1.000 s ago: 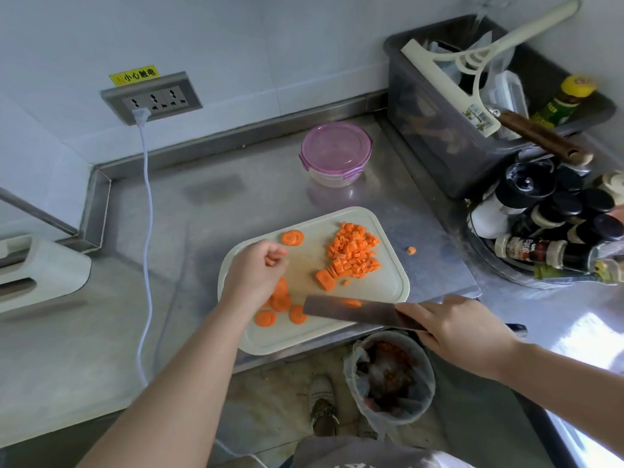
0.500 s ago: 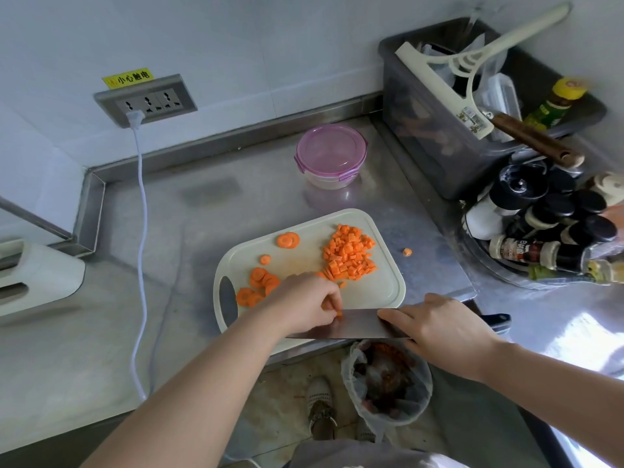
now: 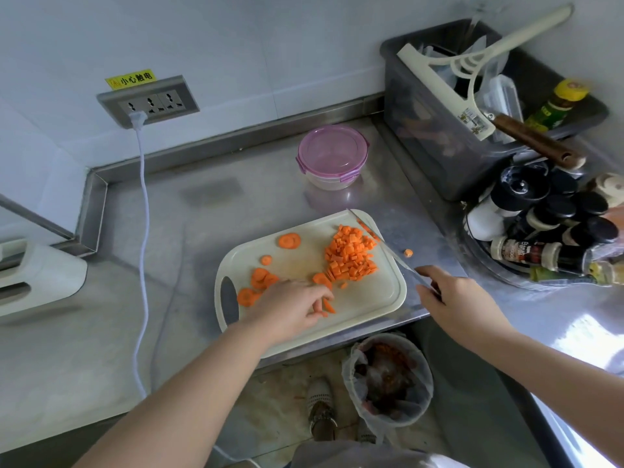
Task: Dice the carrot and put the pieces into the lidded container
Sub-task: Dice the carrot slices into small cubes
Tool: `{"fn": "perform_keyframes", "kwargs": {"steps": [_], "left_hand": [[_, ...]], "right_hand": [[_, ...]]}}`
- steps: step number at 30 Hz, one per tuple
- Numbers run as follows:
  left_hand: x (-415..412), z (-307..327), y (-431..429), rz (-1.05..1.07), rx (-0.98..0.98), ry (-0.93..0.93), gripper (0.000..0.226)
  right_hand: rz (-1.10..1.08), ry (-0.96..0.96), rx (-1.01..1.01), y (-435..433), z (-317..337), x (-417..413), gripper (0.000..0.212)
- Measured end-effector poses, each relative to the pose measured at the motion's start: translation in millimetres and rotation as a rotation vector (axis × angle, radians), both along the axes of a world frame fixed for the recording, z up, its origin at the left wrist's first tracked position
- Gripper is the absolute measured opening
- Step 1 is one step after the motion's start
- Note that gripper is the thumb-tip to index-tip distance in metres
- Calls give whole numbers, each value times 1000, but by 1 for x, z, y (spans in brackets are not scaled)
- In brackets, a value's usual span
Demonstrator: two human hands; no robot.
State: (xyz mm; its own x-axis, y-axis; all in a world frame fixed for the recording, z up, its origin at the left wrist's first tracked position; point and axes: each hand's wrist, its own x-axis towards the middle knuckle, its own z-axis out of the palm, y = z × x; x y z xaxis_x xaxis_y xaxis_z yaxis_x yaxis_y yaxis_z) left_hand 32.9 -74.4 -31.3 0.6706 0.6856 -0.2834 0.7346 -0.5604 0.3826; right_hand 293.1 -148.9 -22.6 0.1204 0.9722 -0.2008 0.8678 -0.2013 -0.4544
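A white cutting board (image 3: 378,298) lies on the steel counter. A pile of diced carrot (image 3: 351,253) sits at its far right. Several carrot rounds (image 3: 260,282) lie at its left, and one larger round (image 3: 289,240) lies at the far side. My left hand (image 3: 293,310) rests over the board's front, its fingertips on carrot slivers (image 3: 328,306). My right hand (image 3: 452,298) grips the handle of a cleaver (image 3: 378,239), whose blade stands edge-on along the pile's right side. The lidded container (image 3: 332,157), pink lid on, stands behind the board.
One carrot cube (image 3: 408,253) lies on the counter right of the board. A grey bin (image 3: 449,153) with utensils and a tray of spice bottles (image 3: 547,228) crowd the right. A white cable (image 3: 143,231) hangs from the wall socket. A lined waste bin (image 3: 388,383) stands below the counter's edge.
The cleaver has swung from lying flat across the board's front to standing along the right side of the diced pile. My left hand stays at the board's front, now over the carrot slivers.
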Motion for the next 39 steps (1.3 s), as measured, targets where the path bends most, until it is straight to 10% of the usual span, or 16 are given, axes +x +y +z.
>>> {"fn": "perform_keyframes", "kwargs": {"steps": [19, 32, 39], "left_hand": [[10, -15, 9, -132, 169, 194, 28], [14, -5, 21, 362, 80, 58, 23], [51, -15, 29, 492, 43, 202, 58]], "right_hand": [[34, 12, -52, -3, 8, -13, 32], [18, 46, -55, 0, 8, -13, 32], [2, 59, -38, 0, 9, -11, 32]]}}
